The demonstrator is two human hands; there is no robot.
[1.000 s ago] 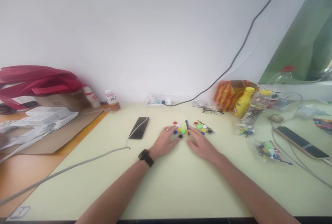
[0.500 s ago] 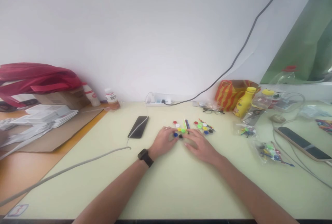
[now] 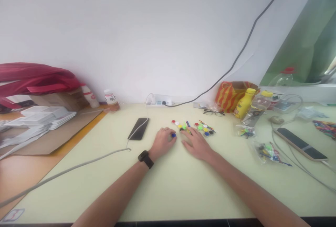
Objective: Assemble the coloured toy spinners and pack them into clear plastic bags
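Small round coloured discs lie in two groups on the pale table (image 3: 168, 185). My left hand (image 3: 163, 143), wearing a black watch (image 3: 146, 158), has its fingers and thumb closed about a blue disc (image 3: 173, 135). My right hand (image 3: 196, 144) rests palm down with fingers apart, its fingertips beside a black disc (image 3: 181, 129). Just beyond the hands are a red disc (image 3: 173, 121), a white disc (image 3: 176, 124) and a yellow disc (image 3: 180, 126). Thin coloured sticks (image 3: 187, 123) lie there too, partly hidden by my right fingers.
Right of my hand lies the second group, with a green disc (image 3: 200, 127) and sticks. A phone (image 3: 139, 129) with a cable is on the left. Farther right are bags of small parts (image 3: 265, 152), a yellow bottle (image 3: 244, 103) and another phone (image 3: 301, 144). Glasses (image 3: 214, 112) lie behind.
The black disc has shifted away from me, up to the other discs, with my right fingers beside it. The near group and both hands sit slightly farther left; the view has also shifted slightly.
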